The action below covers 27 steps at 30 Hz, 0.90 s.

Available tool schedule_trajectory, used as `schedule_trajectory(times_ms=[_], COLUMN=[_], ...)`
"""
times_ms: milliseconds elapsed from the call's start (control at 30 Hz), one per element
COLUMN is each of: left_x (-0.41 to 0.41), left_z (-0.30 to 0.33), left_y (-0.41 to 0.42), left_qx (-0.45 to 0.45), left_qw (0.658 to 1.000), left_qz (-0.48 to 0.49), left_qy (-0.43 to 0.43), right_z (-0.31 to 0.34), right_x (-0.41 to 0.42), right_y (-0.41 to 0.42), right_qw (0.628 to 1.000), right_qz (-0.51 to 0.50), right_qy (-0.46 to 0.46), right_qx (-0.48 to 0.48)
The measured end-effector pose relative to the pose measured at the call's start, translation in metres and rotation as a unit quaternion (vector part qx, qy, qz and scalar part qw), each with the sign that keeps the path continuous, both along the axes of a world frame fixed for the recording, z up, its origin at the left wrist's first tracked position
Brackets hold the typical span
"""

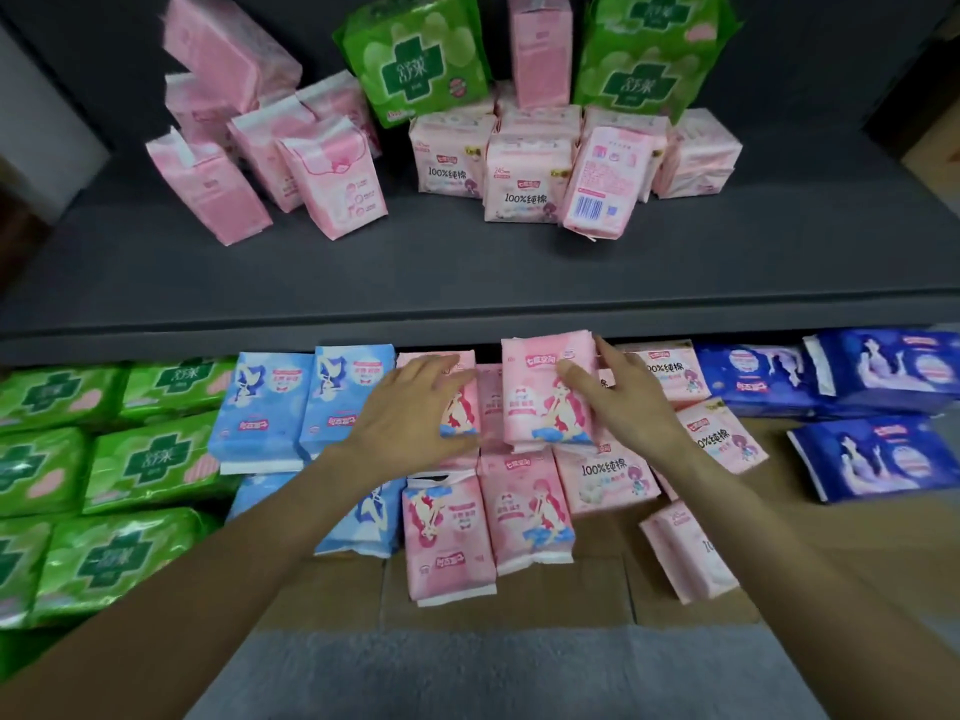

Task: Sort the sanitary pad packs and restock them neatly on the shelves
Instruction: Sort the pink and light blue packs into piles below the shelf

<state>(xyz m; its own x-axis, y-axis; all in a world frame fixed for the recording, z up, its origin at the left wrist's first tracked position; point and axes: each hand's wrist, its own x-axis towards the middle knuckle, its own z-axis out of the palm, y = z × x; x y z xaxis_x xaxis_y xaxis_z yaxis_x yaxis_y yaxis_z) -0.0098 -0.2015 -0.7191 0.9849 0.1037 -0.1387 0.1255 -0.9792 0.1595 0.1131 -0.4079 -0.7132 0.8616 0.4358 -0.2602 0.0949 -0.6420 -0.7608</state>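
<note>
On the lower level, pink cartoon-print pad packs lie in a middle group. My right hand (623, 397) grips one upright pink pack (540, 402) by its right edge, thumb on the front. To its left, my left hand (410, 413) rests with spread fingers on a neighbouring pink pack (460, 407). Two more pink cartoon packs (488, 527) lie flat in front of them. Pale pink "100%" packs (613, 475) sit just right of my right hand.
Green packs (145, 459) fill the left, light blue packs (270, 402) come beside them, dark blue packs (878, 459) lie at the right. The grey upper shelf (467, 272) carries leaning pink packs (332, 184), green packs (415, 59) and "100%" packs (519, 184). Brown cardboard (519, 595) lies in front.
</note>
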Motion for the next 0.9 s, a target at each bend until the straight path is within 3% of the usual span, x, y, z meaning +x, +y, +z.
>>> schedule_trajectory(times_ms=[67, 333, 467, 700, 900], left_x=[-0.005, -0.003, -0.003, 0.029, 0.102], left_z=[-0.004, -0.006, -0.005, 0.024, 0.046], left_y=[0.001, 0.015, 0.016, 0.014, 0.017], left_qx=[0.021, -0.016, -0.024, -0.057, -0.143], left_qw=[0.999, 0.999, 0.999, 0.985, 0.959], left_qz=[-0.002, 0.031, 0.044, 0.059, 0.055], left_qy=[0.033, 0.011, -0.013, -0.150, -0.238], right_z=[-0.007, -0.021, -0.023, 0.017, 0.049], right_x=[-0.004, -0.020, -0.021, 0.010, 0.082], right_y=[0.013, 0.026, 0.018, 0.014, 0.024], right_qw=[1.000, 0.994, 0.982, 0.952, 0.946], right_qz=[0.008, 0.107, 0.160, 0.134, 0.004], right_qy=[-0.003, 0.016, -0.097, -0.271, -0.323], right_qx=[0.006, 0.016, -0.039, -0.047, -0.037])
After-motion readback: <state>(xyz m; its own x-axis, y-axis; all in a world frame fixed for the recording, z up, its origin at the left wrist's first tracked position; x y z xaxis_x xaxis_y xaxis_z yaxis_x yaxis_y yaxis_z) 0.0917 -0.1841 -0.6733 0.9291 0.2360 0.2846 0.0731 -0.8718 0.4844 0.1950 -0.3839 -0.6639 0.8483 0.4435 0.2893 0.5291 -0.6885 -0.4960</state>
